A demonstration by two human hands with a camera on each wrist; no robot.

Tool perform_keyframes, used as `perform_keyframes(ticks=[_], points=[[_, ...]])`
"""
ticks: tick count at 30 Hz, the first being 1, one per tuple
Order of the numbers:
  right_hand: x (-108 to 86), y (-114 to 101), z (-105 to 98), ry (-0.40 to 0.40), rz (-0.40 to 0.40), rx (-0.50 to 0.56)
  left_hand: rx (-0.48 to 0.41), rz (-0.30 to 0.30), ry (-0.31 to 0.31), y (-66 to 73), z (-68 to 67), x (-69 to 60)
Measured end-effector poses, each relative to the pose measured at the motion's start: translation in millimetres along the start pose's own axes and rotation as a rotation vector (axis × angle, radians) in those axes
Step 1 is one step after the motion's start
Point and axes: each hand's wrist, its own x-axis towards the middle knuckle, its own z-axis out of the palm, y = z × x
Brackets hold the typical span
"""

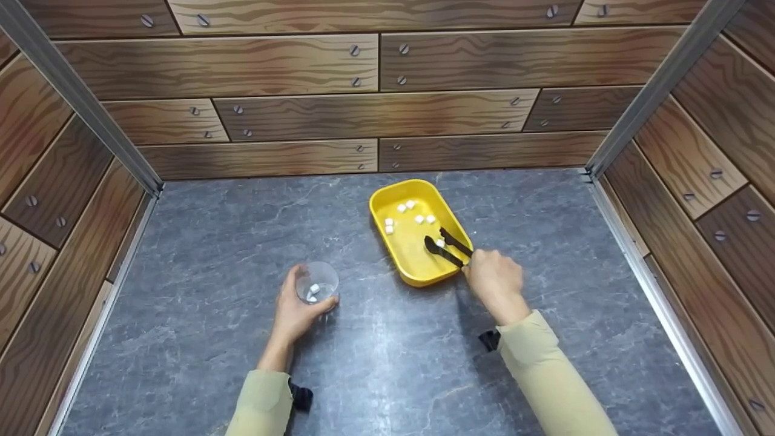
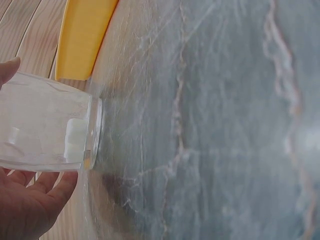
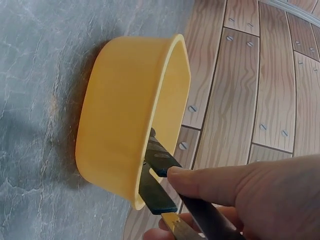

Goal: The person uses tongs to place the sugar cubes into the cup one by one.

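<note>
My left hand point(image 1: 295, 309) grips a clear plastic cup point(image 1: 318, 278), thumb on one side and fingers on the other. A few white cubes point(image 1: 313, 289) lie at the bottom of the cup, which stands upright on the floor in the left wrist view. In my right hand point(image 1: 497, 281) is a pair of black tongs point(image 1: 447, 253), reaching down over the near right rim of a yellow tub point(image 1: 418, 282). Between the tong tips sits one white cube point(image 1: 440, 243); whether they touch it cannot be told. Several other white cubes point(image 1: 410, 204) lie scattered in the tub.
Grey marbled flooring point(image 1: 212, 242) spreads under everything. Wood-patterned panels point(image 1: 290, 115) wall in the back and both sides, with metal rails point(image 1: 654, 303) along the edges. The tub stands right of the cup, with a gap between them.
</note>
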Motion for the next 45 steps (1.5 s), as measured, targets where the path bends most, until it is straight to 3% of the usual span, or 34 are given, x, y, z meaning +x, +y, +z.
perform_keyframes(ticks=[15, 45], points=[[0.8, -4.3, -2.5, 0.005, -0.024, -0.011, 0.006, 0.018, -0.003, 0.0, -0.9, -0.4], [4.7, -3.2, -3.5, -0.041, -0.011, -0.037, -0.011, -0.002, -0.009, 1.1, -0.6, -0.3]])
